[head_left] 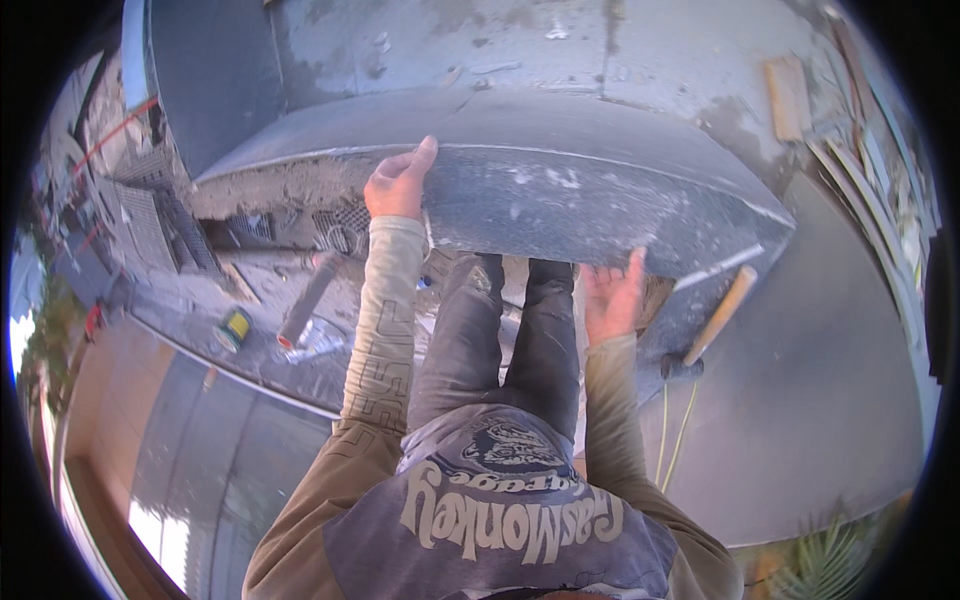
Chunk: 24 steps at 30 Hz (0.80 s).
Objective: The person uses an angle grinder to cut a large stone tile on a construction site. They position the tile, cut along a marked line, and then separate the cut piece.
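Observation:
A long dark grey slab [560,205] with white dusty smears lies across in front of me, along a ledge of similar grey panels [480,118]. At its left end my left hand [398,185] is closed on the edge, the thumb pointing up and away. My right hand [612,300] supports the slab's near edge farther right, palm up, with the thumb against its face and the fingers partly hidden beneath. Left of the slab, a rough mortar bed [285,188] is exposed. Close to my right hand stands a mallet [722,315] with a wooden handle and dark head.
On the ground at left are a yellow-green can [233,327], a grey tube [310,298] and crumpled clear plastic [318,340]. Large grey panels [810,380] lie at right, with long strips [868,235] beyond. A wood block [787,97] rests at far right.

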Tool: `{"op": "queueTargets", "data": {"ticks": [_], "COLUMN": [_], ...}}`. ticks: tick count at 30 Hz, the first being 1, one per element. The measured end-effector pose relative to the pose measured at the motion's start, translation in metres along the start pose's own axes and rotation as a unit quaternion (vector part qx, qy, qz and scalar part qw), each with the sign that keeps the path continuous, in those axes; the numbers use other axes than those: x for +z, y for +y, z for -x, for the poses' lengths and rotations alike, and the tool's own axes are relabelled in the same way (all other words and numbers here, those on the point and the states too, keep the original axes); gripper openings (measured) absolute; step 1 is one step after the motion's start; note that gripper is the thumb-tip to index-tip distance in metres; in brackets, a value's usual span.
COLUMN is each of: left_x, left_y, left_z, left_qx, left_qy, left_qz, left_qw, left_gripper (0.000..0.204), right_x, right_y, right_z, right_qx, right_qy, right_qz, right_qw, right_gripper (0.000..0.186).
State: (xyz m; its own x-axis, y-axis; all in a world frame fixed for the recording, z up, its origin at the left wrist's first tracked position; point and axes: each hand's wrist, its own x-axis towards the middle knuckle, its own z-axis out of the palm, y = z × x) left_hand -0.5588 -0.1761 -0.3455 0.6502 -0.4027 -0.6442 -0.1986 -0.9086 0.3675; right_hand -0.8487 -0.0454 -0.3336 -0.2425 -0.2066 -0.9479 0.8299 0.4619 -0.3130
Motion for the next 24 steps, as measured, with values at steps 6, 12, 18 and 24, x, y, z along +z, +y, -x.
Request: {"op": "queueTargets", "data": {"ticks": [6,12,18,24], "left_x": [-0.019,-0.019,-0.016,-0.016], "left_y": [-0.012,-0.010,-0.013,-0.012], "left_z": [-0.006,-0.010,-0.012,-0.011], "left_qx": [-0.062,0.009,0.027,0.029], "left_qy": [-0.088,-0.075,-0.054,-0.059], "left_qz": [0.190,0.100,0.064,0.082], "left_qw": [0.976,0.992,0.996,0.994], "left_gripper": [0.038,0.039,0.037,0.033], "right_x": [0.025,0.039,0.034,0.040], "right_y": [-0.004,-0.002,-0.001,-0.007], "right_z": [0.006,0.009,0.007,0.010], "right_qx": [-0.006,-0.016,-0.009,0.034], "right_qy": [0.011,0.025,0.028,0.004], "right_qz": [0.033,0.069,0.083,-0.031], "right_qw": [0.999,0.997,0.996,0.999], "right_gripper": [0.068,0.066,0.068,0.062]}}
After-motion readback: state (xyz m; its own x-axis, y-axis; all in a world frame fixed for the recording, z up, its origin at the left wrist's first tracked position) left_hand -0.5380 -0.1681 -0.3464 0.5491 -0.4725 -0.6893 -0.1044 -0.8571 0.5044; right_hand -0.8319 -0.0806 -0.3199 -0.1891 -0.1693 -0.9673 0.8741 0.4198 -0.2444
